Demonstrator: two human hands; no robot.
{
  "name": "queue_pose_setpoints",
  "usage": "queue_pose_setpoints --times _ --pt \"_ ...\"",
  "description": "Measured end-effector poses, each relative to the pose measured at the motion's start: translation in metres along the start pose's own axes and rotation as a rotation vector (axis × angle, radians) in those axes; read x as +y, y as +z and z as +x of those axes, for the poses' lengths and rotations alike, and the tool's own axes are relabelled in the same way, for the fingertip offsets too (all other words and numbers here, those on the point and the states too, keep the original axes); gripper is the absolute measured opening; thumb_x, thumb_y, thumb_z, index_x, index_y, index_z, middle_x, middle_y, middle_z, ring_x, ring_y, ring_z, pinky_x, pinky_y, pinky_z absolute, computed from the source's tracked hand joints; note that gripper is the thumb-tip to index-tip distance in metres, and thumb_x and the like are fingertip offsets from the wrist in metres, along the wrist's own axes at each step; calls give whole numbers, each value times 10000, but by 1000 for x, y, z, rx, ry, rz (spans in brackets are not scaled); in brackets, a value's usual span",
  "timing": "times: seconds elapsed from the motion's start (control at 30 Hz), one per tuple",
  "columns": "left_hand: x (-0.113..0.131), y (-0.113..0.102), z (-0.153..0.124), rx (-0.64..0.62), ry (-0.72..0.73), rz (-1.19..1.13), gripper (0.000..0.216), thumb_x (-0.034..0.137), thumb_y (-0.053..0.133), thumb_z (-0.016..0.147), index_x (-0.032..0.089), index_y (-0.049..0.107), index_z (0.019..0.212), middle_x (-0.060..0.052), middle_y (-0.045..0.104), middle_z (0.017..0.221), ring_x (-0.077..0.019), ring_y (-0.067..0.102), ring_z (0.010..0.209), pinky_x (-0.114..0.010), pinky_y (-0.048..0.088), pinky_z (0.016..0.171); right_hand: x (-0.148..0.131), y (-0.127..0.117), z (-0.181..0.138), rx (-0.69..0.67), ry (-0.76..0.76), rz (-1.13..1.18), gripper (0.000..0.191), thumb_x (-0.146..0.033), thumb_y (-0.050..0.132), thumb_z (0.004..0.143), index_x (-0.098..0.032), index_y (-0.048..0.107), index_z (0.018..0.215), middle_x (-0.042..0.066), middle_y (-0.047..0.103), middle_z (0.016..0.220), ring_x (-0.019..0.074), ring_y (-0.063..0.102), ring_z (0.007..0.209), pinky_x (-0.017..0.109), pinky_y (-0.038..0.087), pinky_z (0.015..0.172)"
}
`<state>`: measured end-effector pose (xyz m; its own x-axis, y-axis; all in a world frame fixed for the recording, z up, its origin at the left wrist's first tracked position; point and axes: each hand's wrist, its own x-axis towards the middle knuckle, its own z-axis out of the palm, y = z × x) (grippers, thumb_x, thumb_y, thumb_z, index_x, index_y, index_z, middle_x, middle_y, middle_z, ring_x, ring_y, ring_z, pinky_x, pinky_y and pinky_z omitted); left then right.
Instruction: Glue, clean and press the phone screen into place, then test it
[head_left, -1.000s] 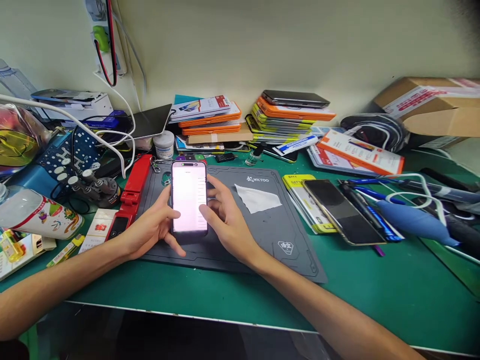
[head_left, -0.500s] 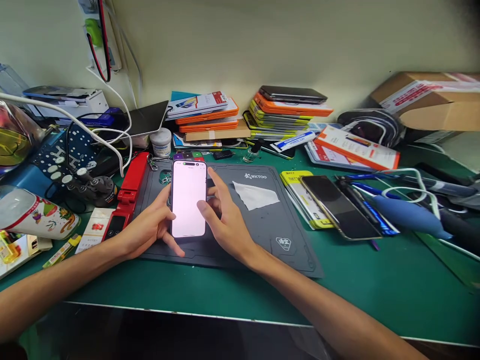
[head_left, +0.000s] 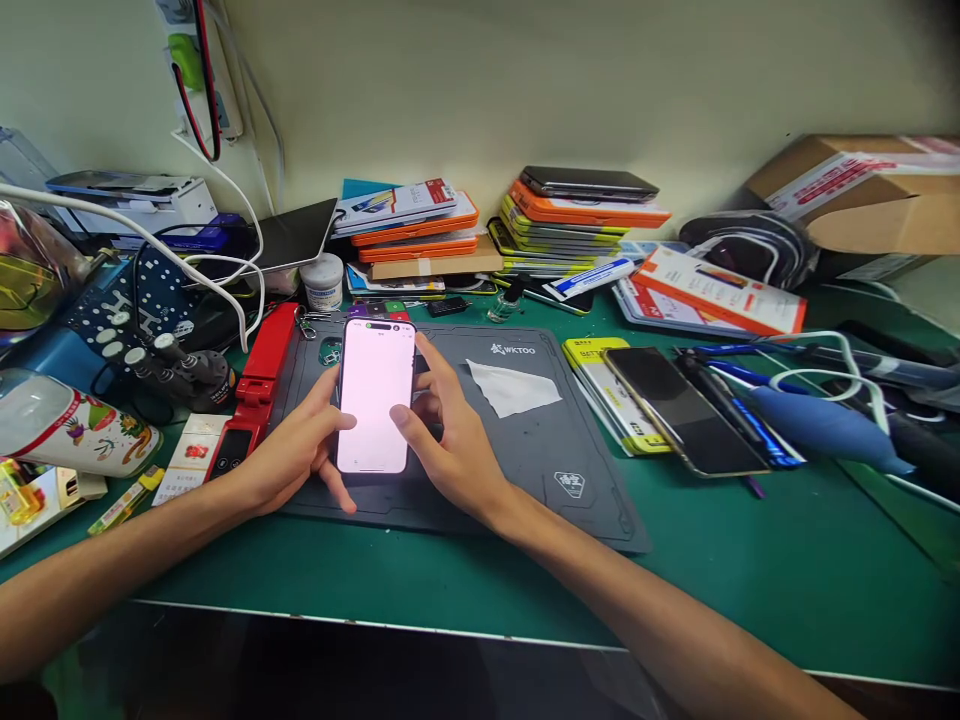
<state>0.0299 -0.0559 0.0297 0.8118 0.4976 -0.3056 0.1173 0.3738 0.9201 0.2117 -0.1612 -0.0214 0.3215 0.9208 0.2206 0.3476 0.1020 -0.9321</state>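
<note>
A smartphone point(head_left: 374, 396) with a lit, nearly blank pinkish-white screen is held upright over a grey work mat point(head_left: 525, 450). My left hand point(head_left: 296, 450) grips its left edge and back, thumb resting on the screen's left side. My right hand point(head_left: 450, 440) holds the right edge, with its thumb touching the lower right of the screen. A white cloth point(head_left: 512, 388) lies on the mat to the right of my hands.
A red tool point(head_left: 259, 385) lies left of the mat. Another dark phone point(head_left: 679, 410) rests on yellow packaging at right, beside blue pens and a blue blower point(head_left: 817, 425). Stacked orange and yellow boxes point(head_left: 577, 225) line the wall. Cables, a screwdriver set and a cardboard box point(head_left: 862, 190) crowd the edges.
The screen went from showing a list of lines to an almost blank bright page. My right thumb shifted slightly on the lower screen. The phone tilted a little.
</note>
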Motion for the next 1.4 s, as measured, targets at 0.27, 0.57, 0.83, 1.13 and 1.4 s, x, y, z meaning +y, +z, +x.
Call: queue_pose_setpoints --times 0.27,0.57,0.83,1.13,1.4 --pt "-1 0 0 25 5 50 864 248 661 944 383 235 1684 -164 526 1577 -256 747 974 -215 621 421 -2 -1 -1 -1 -4 -15 798 -621 583 1012 -422 218 1694 90 643 1240 232 644 806 487 592 740" --pt "2 2 -2 -113 12 -50 1151 51 673 777 422 102 1705 -145 511 1602 -221 728 994 -265 692 565 2 0 1 21 16 41 720 -561 510 1055 -437 210 1697 70 621 1209 209 575 744 437 542 683" --pt "-1 1 2 15 19 83 981 156 691 856 372 215 1686 -149 542 1575 -288 738 1076 -217 634 445 2 0 1 -17 5 75 720 -570 483 1071 -432 169 1704 68 656 1221 228 597 790 461 552 730" --pt "1 3 0 20 -11 59 888 256 672 927 383 226 1685 -155 517 1598 -329 749 1095 -271 647 422 2 -1 0 -23 -26 3 706 -554 495 1070 -458 181 1696 70 647 1238 243 636 826 514 583 777" --pt "2 2 -1 -35 -9 11 931 221 605 913 411 155 1706 -125 457 1661 -287 748 1068 -262 663 470 -3 -2 0 -15 -84 -96 671 -570 461 1076 -442 230 1694 71 667 1225 232 623 814 488 591 771"
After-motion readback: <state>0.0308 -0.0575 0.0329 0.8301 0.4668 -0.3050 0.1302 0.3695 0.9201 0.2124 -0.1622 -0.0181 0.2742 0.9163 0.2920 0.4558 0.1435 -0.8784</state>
